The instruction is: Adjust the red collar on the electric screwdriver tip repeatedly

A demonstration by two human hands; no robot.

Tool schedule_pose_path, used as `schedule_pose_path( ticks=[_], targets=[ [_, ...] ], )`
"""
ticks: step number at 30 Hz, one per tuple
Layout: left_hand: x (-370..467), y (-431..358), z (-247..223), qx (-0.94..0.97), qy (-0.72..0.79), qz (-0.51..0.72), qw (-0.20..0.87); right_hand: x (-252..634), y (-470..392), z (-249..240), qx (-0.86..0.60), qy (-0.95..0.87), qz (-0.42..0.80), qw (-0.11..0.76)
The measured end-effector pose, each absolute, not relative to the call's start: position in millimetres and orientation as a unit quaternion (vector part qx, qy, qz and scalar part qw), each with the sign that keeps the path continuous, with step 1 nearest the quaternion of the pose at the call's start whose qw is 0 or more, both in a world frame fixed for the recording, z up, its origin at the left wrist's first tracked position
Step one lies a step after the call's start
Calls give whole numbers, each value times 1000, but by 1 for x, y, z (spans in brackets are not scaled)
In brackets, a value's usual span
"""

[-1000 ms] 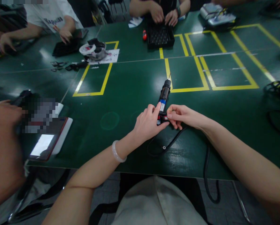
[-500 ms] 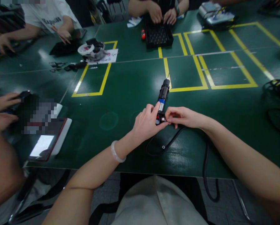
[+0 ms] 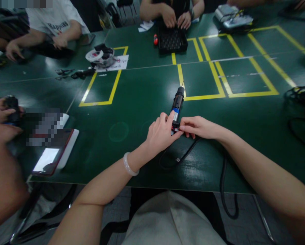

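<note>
An electric screwdriver [image 3: 178, 99] with a thin bit, a blue band and a silver motor section lies on the green table, bit pointing away from me. Its rear end shows bare red and metal parts, as if uncased. My left hand [image 3: 160, 132] is closed around this rear part, index finger along the silver section. At the same end my right hand [image 3: 196, 127] pinches, thumb and finger together, close to the left thumb; what lies between those fingertips is too small to make out. A black cable [image 3: 189, 149] with a small ring on it runs below the hands.
Tablet-like devices [image 3: 55, 153] lie at left beside a co-worker's hand [image 3: 0, 110] holding a dark tool. Across the table another person's hands are over a black tray [image 3: 172, 41]. Rolls of tape [image 3: 100, 56] sit on paper. Yellow tape [image 3: 206, 98] marks rectangles; coiled cables [image 3: 302, 102] lie right.
My right fingers have shifted slightly at the screwdriver's rear end; the left hand keeps its grip. At left, the co-worker's dark tool is now raised upright. The far-left person's hands have moved.
</note>
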State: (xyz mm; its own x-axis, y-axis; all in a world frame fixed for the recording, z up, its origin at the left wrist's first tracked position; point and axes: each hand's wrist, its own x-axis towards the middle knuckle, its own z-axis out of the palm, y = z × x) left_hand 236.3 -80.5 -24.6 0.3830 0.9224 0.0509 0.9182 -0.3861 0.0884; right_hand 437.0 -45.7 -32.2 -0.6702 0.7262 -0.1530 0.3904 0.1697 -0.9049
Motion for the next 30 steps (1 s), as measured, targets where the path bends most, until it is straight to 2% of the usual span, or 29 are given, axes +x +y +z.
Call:
schedule_pose_path(
  ticks=[8, 14, 22, 30],
  targets=[
    [233, -79, -21, 832, 554, 35, 10, 437, -42, -43, -425, -723, 498, 221],
    [212, -71, -16, 824, 567, 7, -2, 437, -41, -45, -424, -720, 499, 230],
    [143, -41, -12, 754, 657, -16, -12, 440, -36, -49, -441, -724, 451, 280],
    [61, -2, -14, 667, 745, -23, 0, 439, -36, -51, -440, -725, 457, 267]
  ],
)
